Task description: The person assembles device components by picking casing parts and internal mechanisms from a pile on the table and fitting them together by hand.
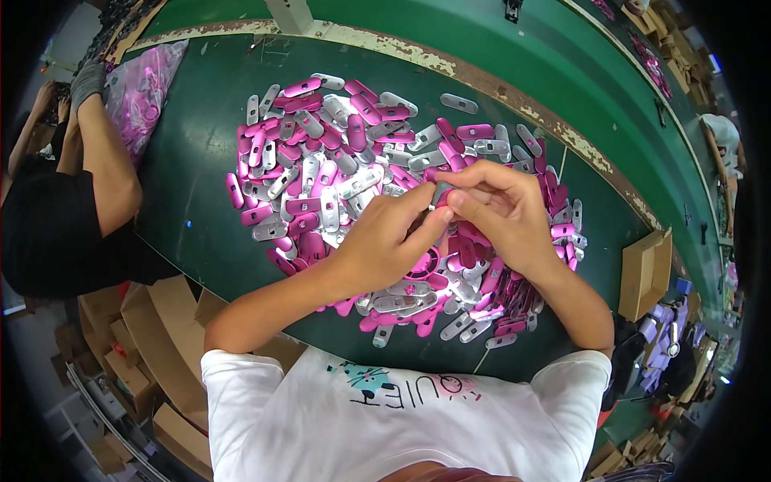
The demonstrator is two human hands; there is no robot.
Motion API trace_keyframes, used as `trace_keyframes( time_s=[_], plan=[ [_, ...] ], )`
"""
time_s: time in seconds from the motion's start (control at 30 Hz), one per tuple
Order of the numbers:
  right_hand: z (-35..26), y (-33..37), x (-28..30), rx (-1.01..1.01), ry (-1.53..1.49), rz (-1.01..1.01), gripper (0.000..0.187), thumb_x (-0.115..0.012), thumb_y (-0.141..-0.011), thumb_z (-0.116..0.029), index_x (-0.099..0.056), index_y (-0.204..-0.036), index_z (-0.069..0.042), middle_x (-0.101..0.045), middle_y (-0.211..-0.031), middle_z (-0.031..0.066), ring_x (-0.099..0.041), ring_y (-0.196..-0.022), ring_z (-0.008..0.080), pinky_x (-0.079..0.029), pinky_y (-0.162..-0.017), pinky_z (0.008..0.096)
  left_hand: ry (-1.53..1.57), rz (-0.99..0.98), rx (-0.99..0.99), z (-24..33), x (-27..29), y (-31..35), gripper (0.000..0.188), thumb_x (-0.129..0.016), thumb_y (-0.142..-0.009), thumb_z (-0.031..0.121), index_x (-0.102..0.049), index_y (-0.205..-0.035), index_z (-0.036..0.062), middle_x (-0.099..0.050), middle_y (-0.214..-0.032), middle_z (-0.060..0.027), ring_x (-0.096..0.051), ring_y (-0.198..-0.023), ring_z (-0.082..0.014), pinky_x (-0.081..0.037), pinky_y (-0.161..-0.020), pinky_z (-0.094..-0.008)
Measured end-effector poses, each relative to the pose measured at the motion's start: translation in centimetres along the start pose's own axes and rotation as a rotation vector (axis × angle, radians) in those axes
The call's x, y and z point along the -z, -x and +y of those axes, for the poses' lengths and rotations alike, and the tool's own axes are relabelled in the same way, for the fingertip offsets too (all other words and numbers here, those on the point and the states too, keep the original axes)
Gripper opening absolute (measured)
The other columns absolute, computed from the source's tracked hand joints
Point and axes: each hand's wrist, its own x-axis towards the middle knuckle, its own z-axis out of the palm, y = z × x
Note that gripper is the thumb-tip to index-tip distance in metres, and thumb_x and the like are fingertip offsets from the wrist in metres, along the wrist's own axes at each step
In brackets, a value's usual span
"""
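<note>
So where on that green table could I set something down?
Bare tabletop lies left of the pink-and-silver pile, toward the plastic bag, and right, toward the cardboard box. It's crowded beneath the left hand and right hand.

1. Head-worn, left in a side-by-side fisheye pair; looks steeply down past a white printed T-shirt at the lower edge.
2. Faces a green worktable, upright and unmirrored, with left hand and right hand near mid-view.
3. Sits close above both; bends straight edges toward the rim.
</note>
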Motion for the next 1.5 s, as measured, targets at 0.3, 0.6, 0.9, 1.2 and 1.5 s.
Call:
trace_keyframes(
  time_s=[0.3,0.6,0.9,1.2,1.5],
  plan=[
    [-1.4,0.1,2.0,-0.173,0.041,-0.046,0.024,-0.054,-0.094,-0.012,-0.058,-0.113,0.002,-0.061,-0.109,0.0142,-0.064,-0.092,0.0181,-0.055,-0.079,0.0313,0.3,-0.071,0.058,-0.7,-0.6,0.2,0.031,-0.043,-0.1,0.026,-0.057,-0.105,-0.0008,-0.062,-0.066,-0.004,-0.057,-0.059,-0.0076,-0.041,-0.053,-0.0256],
    [-1.4,0.4,1.7,1.171,1.507,-0.126,0.026,-0.07,-0.075,-0.02,-0.069,-0.096,-0.006,-0.061,-0.107,0.0089,-0.062,-0.093,0.0211,-0.054,-0.07,0.0325,0.717,-0.236,0.146,0.6,0.7,0.2,0.033,-0.035,-0.102,0.024,-0.055,-0.096,-0.0016,-0.063,-0.074,-0.0089,-0.061,-0.07,-0.0114,-0.047,-0.069,-0.0261],
    [-1.0,1.8,1.1,1.437,1.522,0.013,0.022,-0.072,-0.08,-0.029,-0.069,-0.089,-0.009,-0.06,-0.08,0.0023,-0.059,-0.078,0.0147,-0.048,-0.062,0.0267,0.632,-0.347,0.138,1.3,1.4,0.3,0.029,-0.04,-0.101,0.023,-0.052,-0.085,0.0015,-0.055,-0.073,-0.0024,-0.059,-0.07,-0.0085,-0.045,-0.065,-0.0246],
    [-1.2,1.8,1.4,0.903,0.971,0.11,0.032,-0.077,-0.06,0.0,-0.065,-0.09,-0.004,-0.062,-0.079,0.0064,-0.058,-0.067,0.0218,-0.041,-0.064,0.0334,0.576,-0.297,-0.002,1.1,0.9,0.7,0.023,-0.04,-0.102,0.019,-0.049,-0.094,-0.0006,-0.054,-0.074,-0.0023,-0.065,-0.066,-0.0103,-0.047,-0.06,-0.0218],
    [-1.4,2.1,0.8,1.164,1.335,0.066,0.023,-0.079,-0.067,-0.015,-0.069,-0.087,-0.01,-0.064,-0.088,0.0049,-0.059,-0.079,0.0192,-0.041,-0.068,0.0342,0.666,-0.258,0.089,1.4,0.8,0.5,0.022,-0.042,-0.101,0.018,-0.052,-0.098,-0.0011,-0.054,-0.074,0.0002,-0.06,-0.065,-0.0061,-0.046,-0.059,-0.0214]
  ],
)
